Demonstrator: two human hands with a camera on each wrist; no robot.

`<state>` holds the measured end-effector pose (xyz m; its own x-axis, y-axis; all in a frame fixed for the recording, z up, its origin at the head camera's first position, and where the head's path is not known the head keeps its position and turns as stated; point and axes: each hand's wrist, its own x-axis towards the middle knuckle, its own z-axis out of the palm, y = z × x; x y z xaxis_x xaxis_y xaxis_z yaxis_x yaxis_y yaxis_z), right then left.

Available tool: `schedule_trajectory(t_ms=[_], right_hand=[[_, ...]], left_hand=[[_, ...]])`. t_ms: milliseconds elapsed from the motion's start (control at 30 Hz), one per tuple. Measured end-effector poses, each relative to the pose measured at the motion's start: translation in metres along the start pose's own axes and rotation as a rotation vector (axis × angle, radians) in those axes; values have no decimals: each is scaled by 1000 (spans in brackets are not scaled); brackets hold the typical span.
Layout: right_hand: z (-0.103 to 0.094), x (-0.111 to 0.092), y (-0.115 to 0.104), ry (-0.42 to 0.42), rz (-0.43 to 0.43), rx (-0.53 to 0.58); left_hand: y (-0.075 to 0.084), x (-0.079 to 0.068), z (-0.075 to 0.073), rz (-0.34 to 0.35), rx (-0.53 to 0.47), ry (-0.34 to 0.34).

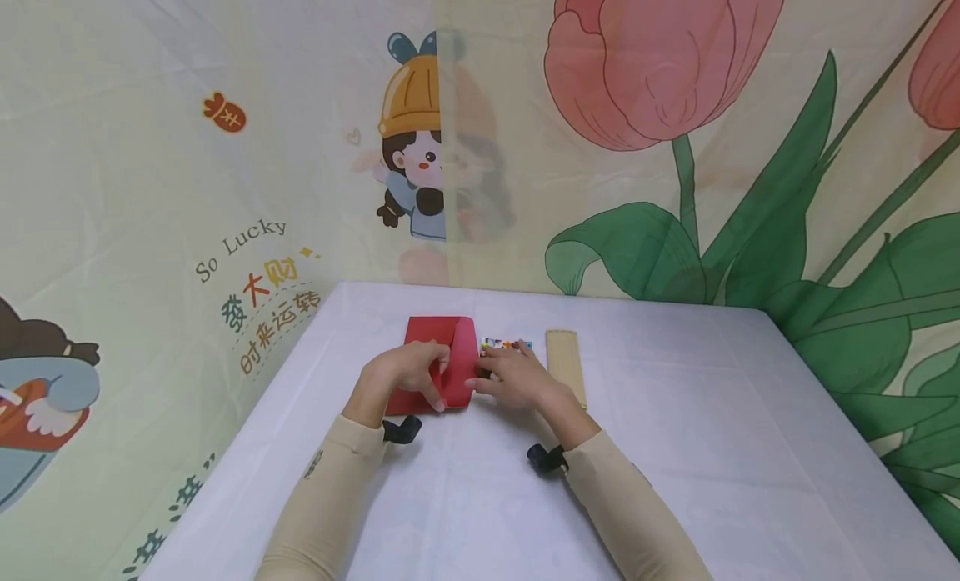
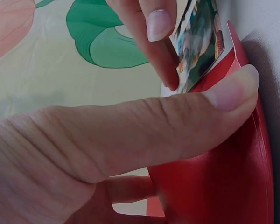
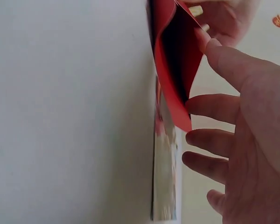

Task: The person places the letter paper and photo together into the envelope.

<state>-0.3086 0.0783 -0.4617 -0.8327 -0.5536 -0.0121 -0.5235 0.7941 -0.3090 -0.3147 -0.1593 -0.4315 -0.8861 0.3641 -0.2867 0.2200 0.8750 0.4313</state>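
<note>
A red envelope (image 1: 431,331) lies on the white table, its mouth gaping toward the right. My left hand (image 1: 411,368) holds it near that mouth, the thumb (image 2: 177,123) laid across the red paper and the other fingers on its far side. My right hand (image 1: 517,374) reaches to the mouth with its fingers (image 3: 212,106) loosely extended at the rim. In the right wrist view the envelope's dark inside (image 3: 179,46) shows between its two parted sides. A colourful printed card (image 2: 198,44) lies just right of the envelope, partly hidden by my right hand.
A flat tan strip (image 1: 566,364) lies on the table to the right of the card. The white tabletop (image 1: 690,448) stretches to the right and front. A printed curtain (image 1: 510,256) hangs behind the table and along its sides.
</note>
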Motion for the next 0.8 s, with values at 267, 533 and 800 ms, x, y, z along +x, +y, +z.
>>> schedule_trajectory(t_ms=[267,533,800], right_hand=[[-7,-3,16,11,61,9],[-10,-8,27,5,124,59],[-8,-7,38,3,149,74]], left_hand=[[1,0,-1,-29,-18,-9],[0,1,0,-41,-31,-6],[2,0,0,-38,-23,-4]])
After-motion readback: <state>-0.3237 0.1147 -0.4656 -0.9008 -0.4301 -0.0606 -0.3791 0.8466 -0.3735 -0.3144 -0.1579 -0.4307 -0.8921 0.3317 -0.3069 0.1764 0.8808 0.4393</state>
